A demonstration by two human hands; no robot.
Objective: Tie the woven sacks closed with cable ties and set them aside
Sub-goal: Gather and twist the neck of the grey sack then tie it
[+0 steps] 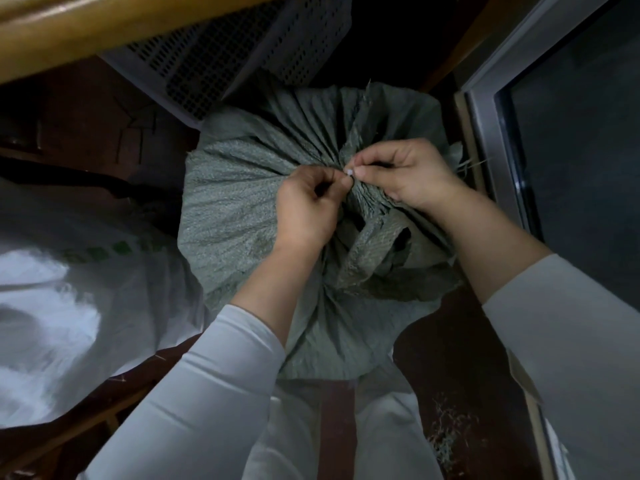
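- Grey-green woven sack (242,209) stands on the floor (450,358) in front of my knees. It is full, with its mouth gathered into a pleated neck under my hands.
- Left hand (308,209): fingers curled, thumb and forefinger pinching at the neck just left of a small white piece. I take that piece to be the head of the tie (349,173).
- Right hand (405,174): fingers curled, thumb and forefinger pinching the tie from the right. The fingertips of both hands almost meet at the white piece.
- The tie's strap is too thin and too buried in the pleats to trace. I cannot tell whether it runs all round the neck, or whether the tail is through the head.
- The loose cloth past the neck flops toward me, unbound.
- Step in hand, by my judgement: closing the tie on the neck, either threading the tail or starting to draw it tight.
- Next move calls for one hand to steady the head while the other pulls the tail straight out until the pleats bunch firm. After that, both hands must let go of the tie and grip the sack to shift it.
- Surroundings: white sack (52,306) just beside on my left, perforated crate (225,57) behind, window frame (491,133) close on my right. Room to set the sack aside looks tight.
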